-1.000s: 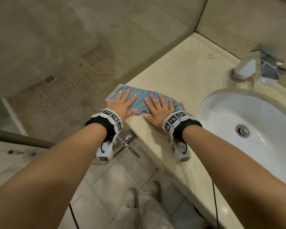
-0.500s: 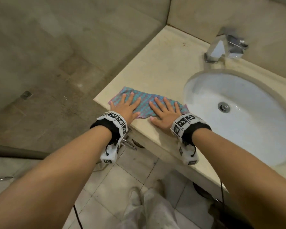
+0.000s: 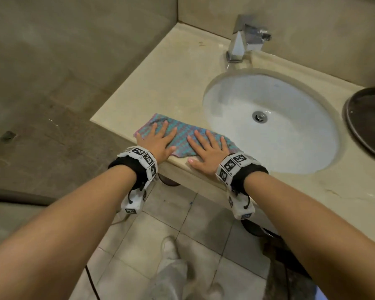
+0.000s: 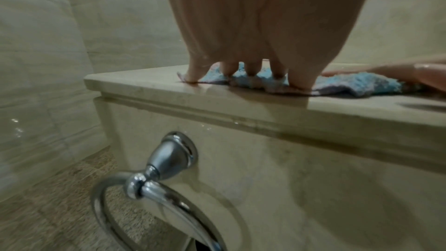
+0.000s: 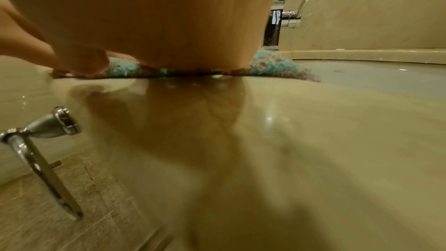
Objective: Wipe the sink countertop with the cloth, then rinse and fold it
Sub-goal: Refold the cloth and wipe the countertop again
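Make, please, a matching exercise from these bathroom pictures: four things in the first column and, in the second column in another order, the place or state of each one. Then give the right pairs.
Column 1
1. cloth
2. faucet
3. towel ring
4. left hand

Column 2
A. hangs on the front face of the cabinet, below the countertop edge
B. lies flat near the counter's front edge, left of the basin
C. stands at the back, behind the basin
D. presses on the cloth with straight, spread fingers

Pairs: 1-B, 2-C, 3-A, 4-D
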`<state>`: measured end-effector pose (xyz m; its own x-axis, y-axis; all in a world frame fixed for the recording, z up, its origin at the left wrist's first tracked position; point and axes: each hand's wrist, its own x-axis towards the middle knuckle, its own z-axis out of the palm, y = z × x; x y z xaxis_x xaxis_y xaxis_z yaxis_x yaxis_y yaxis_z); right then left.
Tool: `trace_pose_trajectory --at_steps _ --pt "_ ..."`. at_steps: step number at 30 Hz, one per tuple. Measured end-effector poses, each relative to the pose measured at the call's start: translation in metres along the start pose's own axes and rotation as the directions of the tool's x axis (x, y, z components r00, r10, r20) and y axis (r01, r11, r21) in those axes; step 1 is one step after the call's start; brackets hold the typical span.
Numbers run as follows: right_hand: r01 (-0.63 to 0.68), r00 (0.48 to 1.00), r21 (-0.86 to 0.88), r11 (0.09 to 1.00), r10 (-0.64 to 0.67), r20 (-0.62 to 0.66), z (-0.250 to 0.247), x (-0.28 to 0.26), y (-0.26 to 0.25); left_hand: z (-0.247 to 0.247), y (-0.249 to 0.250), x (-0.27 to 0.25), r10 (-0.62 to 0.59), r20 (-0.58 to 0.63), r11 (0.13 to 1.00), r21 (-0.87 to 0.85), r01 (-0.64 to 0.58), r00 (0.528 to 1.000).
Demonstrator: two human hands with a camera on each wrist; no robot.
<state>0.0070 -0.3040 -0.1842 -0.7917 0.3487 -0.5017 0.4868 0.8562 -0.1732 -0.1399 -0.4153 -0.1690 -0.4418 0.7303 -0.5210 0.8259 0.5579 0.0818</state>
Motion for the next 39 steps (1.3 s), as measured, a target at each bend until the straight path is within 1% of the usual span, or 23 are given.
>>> trace_pose_trajectory --at_steps 5,11,17,21,26,31,34,36,39 --pt "0.001 1.000 -0.009 1.000 -0.001 0.004 0.020 -0.044 0.024 0.018 0.043 -0.018 0.018 -0.019 1.000 0.025 -0.017 1.000" --pt "-0.028 0.999 0.018 0.999 0.027 0.019 0.045 -0.104 0.066 0.040 0.108 -0.043 0.061 -0.019 0.997 0.039 -0.060 0.998" --pt "-0.100 0.995 0.049 0.994 0.099 0.013 0.070 -0.169 0.129 0.058 0.188 -0.055 0.193 -0.031 0.976 0.107 -0.189 0.981" --pt "-0.196 0.981 0.074 0.978 0.196 0.005 0.085 -0.209 0.173 0.062 0.252 -0.056 0.272 -0.014 0.953 0.145 -0.267 0.962" --pt "-0.310 0.950 0.138 0.941 0.313 0.004 0.098 -0.250 0.220 0.062 0.320 -0.051 0.370 0.019 0.905 0.217 -0.365 0.929" --pt "-0.387 0.919 0.188 0.903 0.395 -0.007 0.099 -0.258 0.255 0.056 0.360 -0.029 0.445 0.024 0.864 0.253 -0.436 0.895" --pt "-0.452 0.888 0.221 0.864 0.460 0.016 0.093 -0.259 0.280 0.046 0.388 -0.012 0.473 0.068 0.847 0.240 -0.475 0.878" --pt "-0.502 0.858 0.255 0.826 0.513 0.027 0.090 -0.262 0.294 0.040 0.410 0.000 0.516 0.082 0.813 0.268 -0.517 0.853" --pt "-0.578 0.803 0.294 0.761 0.594 0.044 0.087 -0.267 0.319 0.032 0.442 0.018 0.607 0.111 0.725 0.330 -0.605 0.787"
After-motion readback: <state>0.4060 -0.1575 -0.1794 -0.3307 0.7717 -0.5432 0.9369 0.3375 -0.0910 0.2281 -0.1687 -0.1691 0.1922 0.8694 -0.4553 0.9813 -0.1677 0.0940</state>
